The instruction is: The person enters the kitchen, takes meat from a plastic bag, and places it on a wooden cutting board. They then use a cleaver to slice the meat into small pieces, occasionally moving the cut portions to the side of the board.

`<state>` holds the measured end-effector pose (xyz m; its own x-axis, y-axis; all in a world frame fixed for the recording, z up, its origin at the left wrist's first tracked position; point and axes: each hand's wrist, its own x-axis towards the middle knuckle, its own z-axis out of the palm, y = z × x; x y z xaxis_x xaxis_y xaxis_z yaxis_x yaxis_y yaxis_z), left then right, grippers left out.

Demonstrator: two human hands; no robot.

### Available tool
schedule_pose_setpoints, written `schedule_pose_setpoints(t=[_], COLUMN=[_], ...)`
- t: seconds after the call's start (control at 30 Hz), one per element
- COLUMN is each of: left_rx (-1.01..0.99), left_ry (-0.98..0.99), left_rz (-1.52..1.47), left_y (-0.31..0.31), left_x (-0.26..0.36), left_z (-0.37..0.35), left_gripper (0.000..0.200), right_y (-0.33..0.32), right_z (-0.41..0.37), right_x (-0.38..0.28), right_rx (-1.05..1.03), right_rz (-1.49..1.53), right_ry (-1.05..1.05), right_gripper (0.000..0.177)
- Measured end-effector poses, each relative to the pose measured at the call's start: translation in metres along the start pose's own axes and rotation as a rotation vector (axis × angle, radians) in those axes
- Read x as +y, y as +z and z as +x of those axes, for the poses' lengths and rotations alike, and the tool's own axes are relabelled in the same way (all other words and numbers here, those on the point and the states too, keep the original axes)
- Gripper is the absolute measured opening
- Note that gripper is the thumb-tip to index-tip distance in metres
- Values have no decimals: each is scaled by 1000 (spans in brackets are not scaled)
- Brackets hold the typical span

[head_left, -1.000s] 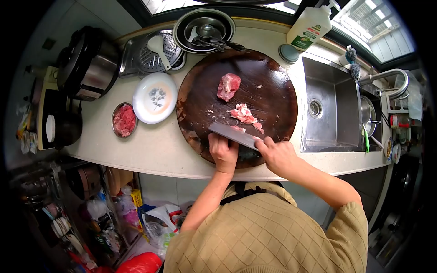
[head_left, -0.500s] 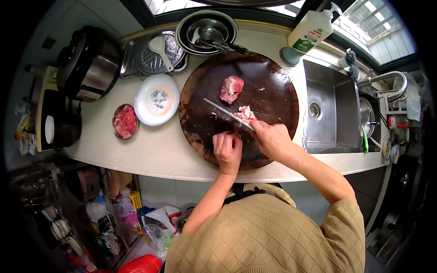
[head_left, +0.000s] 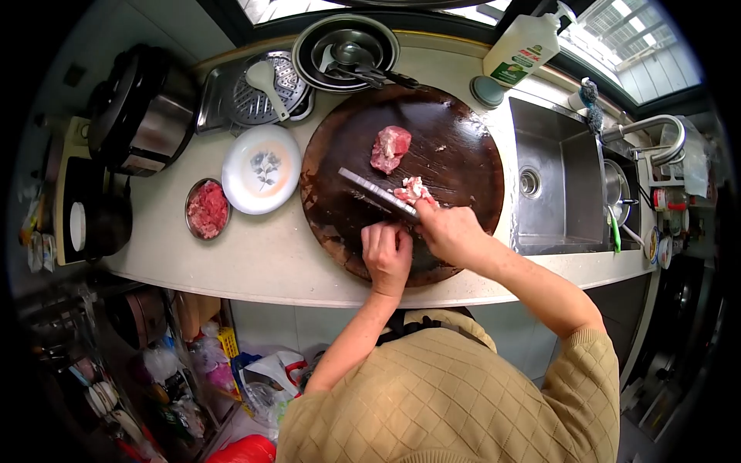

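Note:
My right hand [head_left: 451, 235] grips a cleaver [head_left: 376, 190], its blade slanting up and left across the round dark chopping board [head_left: 463, 147]. Just below the blade, my left hand [head_left: 387, 255] is closed with curled fingers on the board; whatever lies under its fingertips is hidden. Small pieces of cut meat [head_left: 414, 189] with white fat lie beyond the blade, close to my right hand. Farther up the board sits a larger chunk of raw meat [head_left: 390, 149], touched by neither hand.
Left of the board are a white plate [head_left: 261, 170] and a small metal bowl of minced meat [head_left: 208, 210]. Nested metal bowls [head_left: 346, 54] and a grater tray with a white spoon [head_left: 263, 81] stand behind. A sink [head_left: 559, 181] is at the right, a pump bottle [head_left: 525, 48] behind it.
The cleaver blade has tilted, showing more of its flat side. My right hand has shifted slightly, while my left hand stays nearly in place. The whole view has moved a little.

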<state>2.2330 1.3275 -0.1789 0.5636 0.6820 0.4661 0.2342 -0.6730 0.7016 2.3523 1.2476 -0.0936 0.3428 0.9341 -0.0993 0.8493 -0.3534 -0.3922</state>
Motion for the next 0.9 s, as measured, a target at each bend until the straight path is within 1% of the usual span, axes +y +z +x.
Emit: schedule_pose_setpoints(t=[0.03,0.07,0.13,0.17,0.23,0.27,0.3,0.33,0.43,0.53,0.63,0.73,0.8,0.87,0.9], left_rx=[35,67,134,57,3,-25,-34,-8,48,-37,-77,49,76,82,74], left_ry=[8,-11,-53,-146,-96,-70,-73,-42,24,-1,-27,27,38,41,36], left_rz=[-25,-55,-108,-139,-88,-65,-58,-61,-65,-43,25,-33,-34,-25,-12], left_y=[1,0,-3,-1,-2,-2,-2,-2,-1,2,1,2,4,5,5], left_x=[2,5,8,1,-5,-6,-6,-4,3,-4,-4,1,-1,-1,-2], left_z=[2,4,6,-3,-7,-7,-8,-5,3,-5,-7,-3,-4,-4,-5], left_gripper=[13,13,13,13,11,11,11,11,14,14,13,13,15,15,13], right_y=[1,0,1,1,-6,-9,-7,-5,-8,1,11,-1,3,3,1], right_z=[-1,-3,-13,-20,-35,-40,-46,-52,-63,-52,-12,-6,-10,-23,-31], right_x=[6,10,8,4,-7,-12,-13,-13,-13,-7,-5,4,15,11,9], right_rx=[13,37,124,112,89,112,56,0,-80,-70,16,-42,68,166,124], right_rz=[80,113,72,55,23,50,29,8,-51,-31,-55,54,117,41,47], right_ry=[94,146,115,91,53,-7,-11,-17,9,14,-87,25,118,45,9], right_gripper=[27,30,27,24,18,19,20,21,23,27,24,23,22,22,22])
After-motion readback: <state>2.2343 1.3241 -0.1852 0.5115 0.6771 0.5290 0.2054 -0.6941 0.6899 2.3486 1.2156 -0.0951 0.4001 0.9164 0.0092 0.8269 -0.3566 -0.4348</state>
